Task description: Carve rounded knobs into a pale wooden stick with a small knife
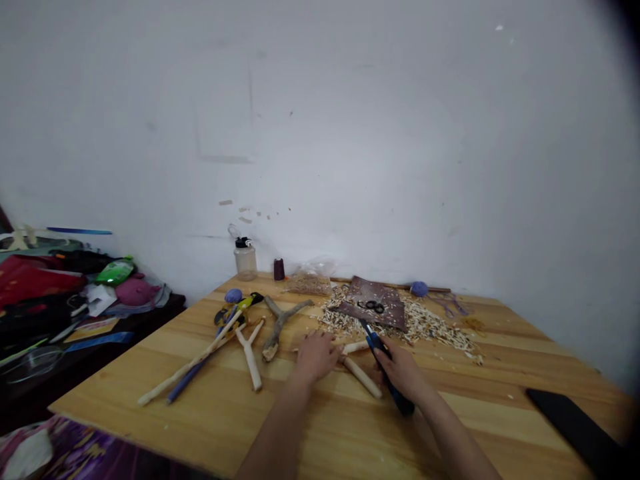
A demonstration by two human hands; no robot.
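My left hand [317, 357] is closed round one arm of a peeled forked stick [363, 377] that rests on the wooden table. In my right hand [397, 368] is a tool with a blue and black handle [376, 343], its tip pointing away from me at the shavings. The tool lies just right of the forked stick. Wood shavings [435, 325] are heaped beyond both hands, partly under a brown sheet [377, 297]. Black-handled scissors [371, 306] lie on that sheet.
Left of my hands lie a bark-covered fork [280, 327], a peeled fork [250, 357] and long sticks [185, 372]. A bottle [245, 260] and dark thread spool [279, 269] stand near the wall. A black flat object [570, 423] lies at the right.
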